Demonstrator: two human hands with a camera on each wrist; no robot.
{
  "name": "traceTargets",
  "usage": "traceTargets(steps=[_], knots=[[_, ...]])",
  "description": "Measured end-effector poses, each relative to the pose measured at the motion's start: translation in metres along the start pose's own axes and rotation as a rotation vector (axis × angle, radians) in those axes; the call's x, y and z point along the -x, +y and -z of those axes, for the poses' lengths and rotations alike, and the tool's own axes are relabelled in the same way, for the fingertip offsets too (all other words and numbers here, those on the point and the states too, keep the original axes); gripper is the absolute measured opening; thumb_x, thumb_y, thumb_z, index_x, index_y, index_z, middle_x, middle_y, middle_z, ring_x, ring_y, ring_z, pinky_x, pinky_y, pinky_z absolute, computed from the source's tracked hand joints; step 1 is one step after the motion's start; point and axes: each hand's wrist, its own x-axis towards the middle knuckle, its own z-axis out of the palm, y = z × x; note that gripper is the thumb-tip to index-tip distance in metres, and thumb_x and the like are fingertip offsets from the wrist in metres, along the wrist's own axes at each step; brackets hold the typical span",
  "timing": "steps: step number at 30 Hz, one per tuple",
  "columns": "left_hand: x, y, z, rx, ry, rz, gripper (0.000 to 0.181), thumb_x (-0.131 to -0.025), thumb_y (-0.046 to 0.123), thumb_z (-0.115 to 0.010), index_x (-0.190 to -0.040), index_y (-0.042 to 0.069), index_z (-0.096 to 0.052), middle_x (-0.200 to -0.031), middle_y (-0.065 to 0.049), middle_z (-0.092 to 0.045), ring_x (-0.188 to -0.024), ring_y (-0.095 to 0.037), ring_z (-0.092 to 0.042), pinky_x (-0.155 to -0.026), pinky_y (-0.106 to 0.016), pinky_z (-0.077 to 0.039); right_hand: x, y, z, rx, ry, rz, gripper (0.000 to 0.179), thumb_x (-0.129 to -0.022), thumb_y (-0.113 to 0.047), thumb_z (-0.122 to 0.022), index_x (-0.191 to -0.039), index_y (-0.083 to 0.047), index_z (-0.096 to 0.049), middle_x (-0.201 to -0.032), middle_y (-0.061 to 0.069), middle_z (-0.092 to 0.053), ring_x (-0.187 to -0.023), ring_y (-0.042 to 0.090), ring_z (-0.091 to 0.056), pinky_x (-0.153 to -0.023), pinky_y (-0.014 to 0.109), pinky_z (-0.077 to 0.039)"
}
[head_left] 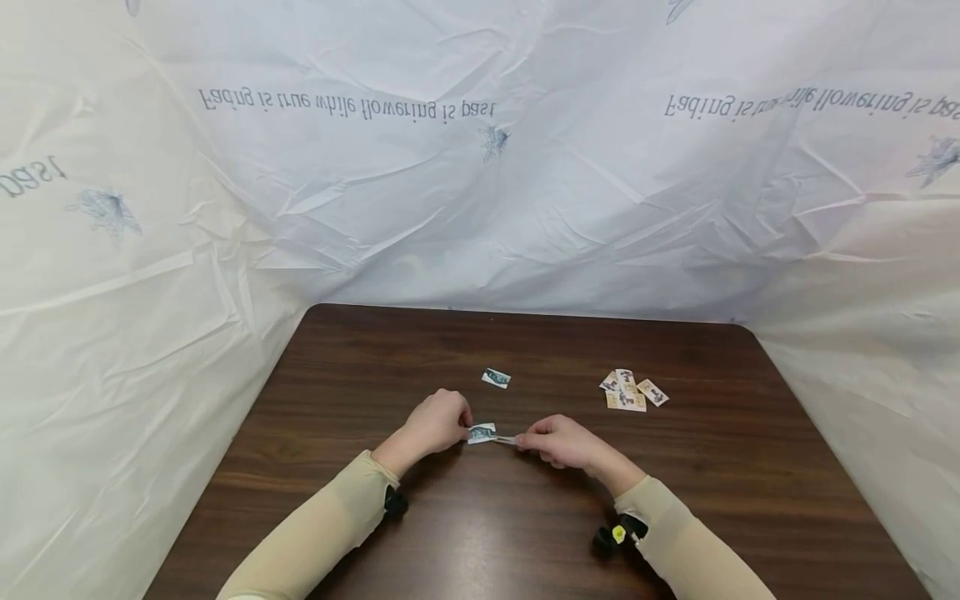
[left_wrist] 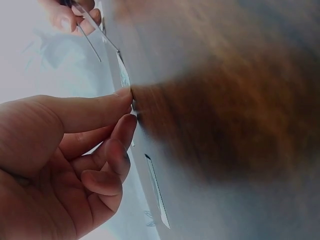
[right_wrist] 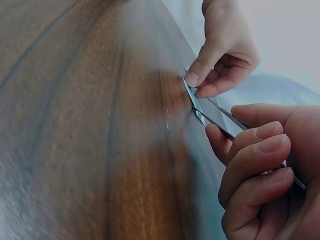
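Observation:
My left hand [head_left: 441, 419] pinches the left edge of a small blue-green, white-bordered stamp [head_left: 482, 433] between thumb and forefinger, low over the table. From the other side, my right hand [head_left: 562, 442] holds metal tweezers [right_wrist: 216, 123] between thumb and fingers. Their two prongs stand apart, with one tip at the stamp's right end in the left wrist view; whether they grip it I cannot tell. Another blue-green stamp [head_left: 496, 378] lies flat on the table, a little beyond the hands.
Several tan and white stamps [head_left: 627, 398] lie in an overlapping cluster at the right, one of them [head_left: 653, 392] off its right side. Everything is on a dark wood table [head_left: 360, 358]. White printed sheeting [head_left: 480, 208] hangs behind it and along both sides.

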Motion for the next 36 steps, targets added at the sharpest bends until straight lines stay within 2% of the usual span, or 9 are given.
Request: traceTargets(steps=[23,36], knots=[[0.000,0.002,-0.010,-0.007,0.024,0.026,0.014,-0.078,0.019,-0.086,-0.075,0.019,-0.073,-0.072,0.011,-0.062,-0.061,-0.007,-0.055,-0.060,-0.028,-0.048,-0.002,0.012,-0.007,-0.023,0.116,0.030,0.033,-0.093,-0.036,-0.069,-0.099,-0.004,-0.073,-0.059,-0.004,-0.048,-0.046,0.007,-0.038,-0.044,0.023,-0.032],[0.002,0.004,-0.015,0.007,0.032,0.030,0.014,-0.078,0.017,-0.086,-0.076,0.017,-0.072,-0.070,0.010,-0.062,-0.060,-0.008,-0.054,-0.059,-0.029,-0.048,-0.007,0.019,-0.011,-0.017,0.144,0.093,0.028,-0.093,-0.031,-0.070,-0.095,-0.004,-0.073,-0.062,-0.003,-0.051,-0.050,0.008,-0.041,-0.045,0.023,-0.034]])
